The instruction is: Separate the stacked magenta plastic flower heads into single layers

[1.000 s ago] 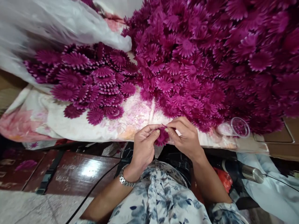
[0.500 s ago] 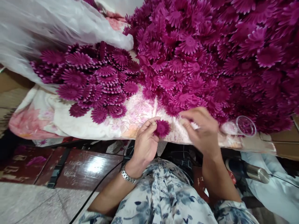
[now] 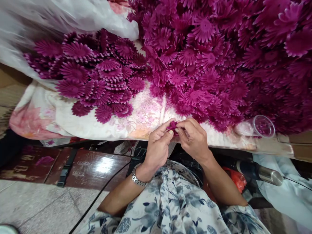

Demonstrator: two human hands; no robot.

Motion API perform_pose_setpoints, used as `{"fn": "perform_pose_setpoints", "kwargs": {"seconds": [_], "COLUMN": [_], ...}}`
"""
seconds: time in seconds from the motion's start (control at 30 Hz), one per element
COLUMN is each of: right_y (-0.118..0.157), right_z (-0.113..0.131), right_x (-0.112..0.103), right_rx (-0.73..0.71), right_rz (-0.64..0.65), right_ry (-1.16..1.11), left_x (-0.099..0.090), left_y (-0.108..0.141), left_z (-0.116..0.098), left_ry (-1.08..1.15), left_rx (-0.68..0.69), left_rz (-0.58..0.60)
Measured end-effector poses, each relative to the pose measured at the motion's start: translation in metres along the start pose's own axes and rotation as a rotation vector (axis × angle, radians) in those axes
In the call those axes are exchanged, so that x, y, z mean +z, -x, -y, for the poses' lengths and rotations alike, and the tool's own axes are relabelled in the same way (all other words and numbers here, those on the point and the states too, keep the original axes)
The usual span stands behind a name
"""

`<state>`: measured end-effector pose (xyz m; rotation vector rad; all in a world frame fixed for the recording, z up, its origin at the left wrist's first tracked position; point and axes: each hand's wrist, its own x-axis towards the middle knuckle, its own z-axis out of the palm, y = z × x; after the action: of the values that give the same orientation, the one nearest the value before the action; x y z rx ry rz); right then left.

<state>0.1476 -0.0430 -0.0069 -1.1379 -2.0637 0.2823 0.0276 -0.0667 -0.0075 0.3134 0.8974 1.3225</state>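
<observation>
A small magenta flower piece (image 3: 172, 126) is pinched between my two hands at the table's front edge. My left hand (image 3: 158, 144) grips its left side with thumb and fingers. On its right side, the thumb and fingertips of my right hand (image 3: 193, 138) close on it too. Beyond my hands and to the right spreads a big heap of magenta flower pieces (image 3: 195, 94). Stacked magenta flowers (image 3: 75, 73) form a smaller pile at the left, on the floral cloth (image 3: 146, 120).
A clear plastic cup (image 3: 264, 126) lies on its side at the right front. White plastic sheeting (image 3: 97, 19) covers the back left. Below the table are a dark red bench (image 3: 97, 165), a black cable and a metal-ended cylinder (image 3: 269, 175).
My right hand has moved left and its fingers have closed on the flower that my left hand holds. The flower now looks gathered between both hands. The view has shifted slightly.
</observation>
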Motion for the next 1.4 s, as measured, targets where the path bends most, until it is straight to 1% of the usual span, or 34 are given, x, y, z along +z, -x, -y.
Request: {"fn": "perform_pose_setpoints", "kwargs": {"seconds": [0.1,0.23,0.3,0.37,0.43,0.5,0.6,0.63,0.67,0.73,0.8,0.87,0.93,1.0,1.03,1.1,1.27,1.33,1.4], "right_y": [0.000,-0.001,0.001,0.003,0.003,-0.003,-0.021,-0.028,-0.034,-0.041,-0.040,-0.031,-0.020,-0.011,-0.009,-0.006,-0.007,-0.007,-0.007], "right_z": [0.001,0.003,0.006,0.008,0.006,-0.002,-0.027,-0.037,-0.045,-0.053,-0.048,-0.032,-0.015,-0.004,-0.001,0.001,0.002,0.003,0.003], "right_x": [-0.001,-0.002,-0.002,-0.003,-0.008,-0.019,-0.046,-0.055,-0.063,-0.072,-0.067,-0.052,-0.034,-0.020,-0.016,-0.013,-0.018,-0.019,-0.020], "right_rx": [-0.023,0.000,0.001,0.002,0.014,-0.001,-0.055,-0.048,-0.011,0.027,0.021,-0.014,-0.040,-0.040,-0.034,-0.036,-0.085,-0.099,-0.121], "right_rz": [-0.012,-0.047,-0.062,-0.114,-0.206,-0.292,-0.412,-0.457,-0.467,-0.378,-0.281,-0.175,-0.015,0.087,0.098,0.063,-0.026,-0.036,-0.023], "right_ry": [0.019,-0.014,-0.021,-0.019,-0.009,0.054,0.299,0.398,0.474,0.539,0.478,0.302,0.117,0.004,-0.024,-0.054,-0.049,-0.034,-0.014], "left_x": [0.000,-0.001,-0.001,-0.002,-0.004,-0.005,-0.005,-0.005,-0.005,-0.005,-0.006,-0.007,-0.008,-0.007,-0.006,-0.003,-0.001,-0.003,-0.004], "left_y": [-0.001,0.000,0.000,-0.001,-0.002,-0.002,-0.003,-0.003,-0.002,-0.002,-0.003,-0.003,-0.003,-0.002,-0.001,0.000,0.001,0.000,0.000], "left_z": [0.000,0.000,-0.001,-0.003,-0.006,-0.009,-0.010,-0.010,-0.010,-0.009,-0.008,-0.007,-0.006,-0.005,-0.005,-0.004,-0.002,-0.002,-0.003], "left_ry": [0.011,0.022,0.041,0.052,0.039,0.012,0.014,0.026,0.039,0.058,0.062,0.054,0.041,0.031,0.023,0.011,-0.017,-0.052,-0.115], "left_rx": [-0.002,-0.013,-0.010,0.005,0.042,0.065,0.040,0.024,0.010,-0.014,-0.026,-0.027,-0.014,0.013,0.024,0.034,0.013,0.015,0.049], "left_rz": [-0.016,-0.026,-0.053,-0.084,-0.118,-0.128,-0.104,-0.094,-0.084,-0.057,-0.024,0.007,0.027,0.031,0.032,0.041,0.072,0.064,0.067]}}
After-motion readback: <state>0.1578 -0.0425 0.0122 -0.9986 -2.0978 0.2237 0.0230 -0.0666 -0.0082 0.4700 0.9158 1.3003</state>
